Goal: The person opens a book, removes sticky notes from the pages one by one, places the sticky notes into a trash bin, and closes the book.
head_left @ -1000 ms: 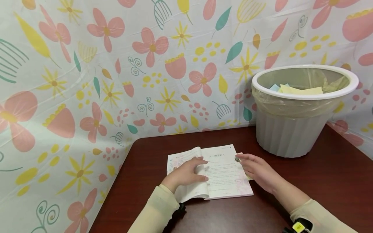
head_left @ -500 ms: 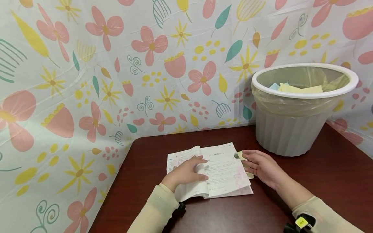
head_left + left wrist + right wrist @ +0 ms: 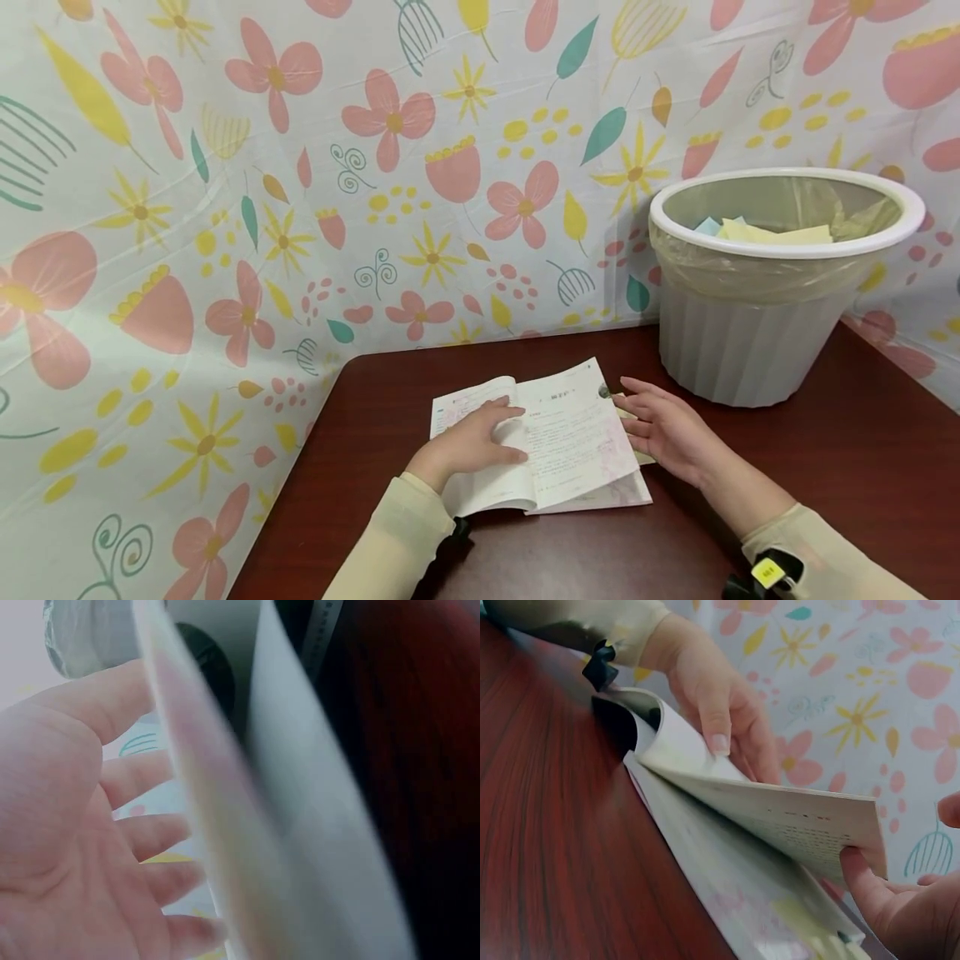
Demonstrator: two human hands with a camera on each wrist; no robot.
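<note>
The book (image 3: 536,446), low centre in the frame, has its right page (image 3: 573,429) lifting higher, so leafing seems under way; left hand (image 3: 468,437) rests wide on it, right hand (image 3: 666,429) loosely spread beside.

Lines of print cross the open book (image 3: 573,442) between the left grip (image 3: 468,440) and right grip (image 3: 667,433); a yellow label (image 3: 768,572) tops the strap (image 3: 792,569) behind the right grip. None is legible.
</note>
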